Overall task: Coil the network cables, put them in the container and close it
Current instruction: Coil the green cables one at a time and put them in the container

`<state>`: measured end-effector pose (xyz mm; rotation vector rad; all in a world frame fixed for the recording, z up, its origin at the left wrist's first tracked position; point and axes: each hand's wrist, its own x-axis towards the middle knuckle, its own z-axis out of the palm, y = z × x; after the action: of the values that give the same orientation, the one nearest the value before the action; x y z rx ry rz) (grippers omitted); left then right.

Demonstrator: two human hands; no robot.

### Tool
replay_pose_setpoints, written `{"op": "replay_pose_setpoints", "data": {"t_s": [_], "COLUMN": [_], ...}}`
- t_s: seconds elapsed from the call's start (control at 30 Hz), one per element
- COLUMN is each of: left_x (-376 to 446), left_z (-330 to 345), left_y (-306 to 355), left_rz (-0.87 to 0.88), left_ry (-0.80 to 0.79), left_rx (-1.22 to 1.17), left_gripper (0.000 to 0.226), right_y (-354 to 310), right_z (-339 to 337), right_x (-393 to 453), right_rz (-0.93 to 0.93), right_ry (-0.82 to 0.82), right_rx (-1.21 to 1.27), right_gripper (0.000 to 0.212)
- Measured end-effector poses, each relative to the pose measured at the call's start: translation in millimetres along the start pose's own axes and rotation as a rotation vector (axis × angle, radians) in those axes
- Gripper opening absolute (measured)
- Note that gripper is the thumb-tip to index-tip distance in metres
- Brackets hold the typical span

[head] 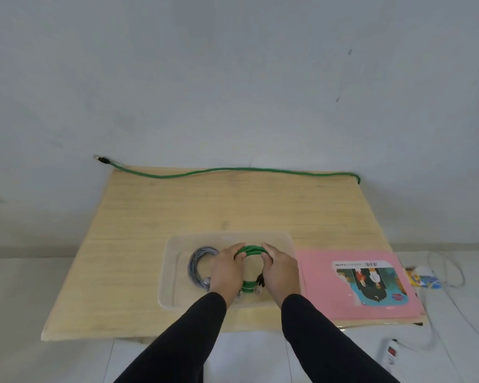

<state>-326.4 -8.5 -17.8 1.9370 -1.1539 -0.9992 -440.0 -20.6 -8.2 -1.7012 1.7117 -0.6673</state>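
Note:
A clear plastic container (284,240) sits open on the wooden board near its front edge. Inside it at the left lies a coiled grey cable (198,261). Over the container's middle I hold a coiled green cable (251,250) with both hands: my left hand (227,268) grips its left side and my right hand (281,272) grips its right side. Whether the coil rests on the container floor I cannot tell. A second green cable (233,170) lies stretched out uncoiled along the board's far edge, its plug sticking past the left corner. The pink lid (315,283) lies flat right of the container.
The wooden board (205,205) lies on a pale floor against a wall. A picture label (371,283) is on the pink lid. Small packets (423,279), white wires (451,269) and a power strip (390,352) lie to the right of the board.

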Motion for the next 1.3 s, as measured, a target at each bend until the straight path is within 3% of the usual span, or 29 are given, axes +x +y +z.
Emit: {"op": "replay_pose_setpoints", "data": {"t_s": [0.17, 0.37, 0.47, 0.63, 0.8, 0.93, 1.07, 1.3], "left_x": [4.7, 6.0, 2.2, -4.8, -5.7, 4.6, 16.0, 67.3], "left_z": [5.7, 13.0, 11.1, -2.1, -35.8, -73.7, -126.1, -218.5], "left_y": [-0.2, 2.7, 8.1, 23.5, 44.6, 57.6, 69.9, 32.6], "left_rz": [0.039, 0.061, 0.113, 0.243, 0.409, 0.508, 0.429, 0.325], "left_ry": [-0.027, -0.161, -0.199, -0.168, -0.025, 0.170, 0.344, 0.502], "left_rx": [0.140, 0.441, 0.571, 0.668, 0.883, 0.840, 0.601, 0.584], "left_gripper": [0.035, 0.049, 0.058, 0.038, 0.025, 0.030, 0.032, 0.032], "right_y": [7.0, 1.3, -0.9, -2.8, -33.2, -66.1, -106.1, -167.6], "right_z": [4.4, -2.2, -6.8, -12.4, -30.7, -46.5, -50.7, -6.2], "right_x": [9.5, 10.7, 8.5, 5.6, 11.8, 23.6, 39.6, 86.2], "right_rz": [0.055, -0.036, -0.175, -0.455, -0.645, -0.659, -0.658, -0.673], "right_ry": [-0.122, -0.319, -0.323, -0.185, -0.028, 0.018, 0.020, -0.051], "right_rx": [-0.156, -0.438, -0.595, -0.722, -0.719, -0.669, -0.603, -0.513], "right_gripper": [0.039, 0.056, 0.057, 0.037, 0.013, 0.038, 0.040, 0.043]}}
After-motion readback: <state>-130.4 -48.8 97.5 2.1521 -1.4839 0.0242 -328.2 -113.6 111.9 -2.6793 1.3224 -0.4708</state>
